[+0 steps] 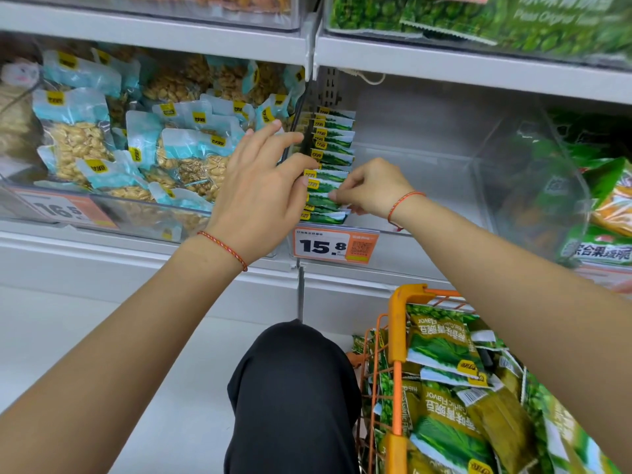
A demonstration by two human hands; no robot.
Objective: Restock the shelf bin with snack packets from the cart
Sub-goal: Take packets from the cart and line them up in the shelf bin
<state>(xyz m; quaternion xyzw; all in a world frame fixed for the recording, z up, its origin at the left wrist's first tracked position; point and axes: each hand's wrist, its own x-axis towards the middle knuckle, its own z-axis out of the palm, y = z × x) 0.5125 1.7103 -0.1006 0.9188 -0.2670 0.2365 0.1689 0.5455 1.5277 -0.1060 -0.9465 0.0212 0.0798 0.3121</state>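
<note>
Green snack packets stand on edge in a tidy row at the left end of a clear shelf bin, pressed against its left wall, with the rest of the bin bare. Left hand rests on the row's left side, its fingers straight and spread, thumb lying across the packet tops; as a grip it is wide open and clasps nothing. Right hand has its fingers curled in a tight pinch on the edge of one packet near the front of the row. Each wrist wears a thin red string bracelet. An orange price tag reading 15.8 hangs on the bin's front lip. Low at the right, an orange wire cart is heaped with more green pea packets. The neighbouring bin to the left holds blue-topped peanut packets. A black-trousered knee shows below, between the arms
</note>
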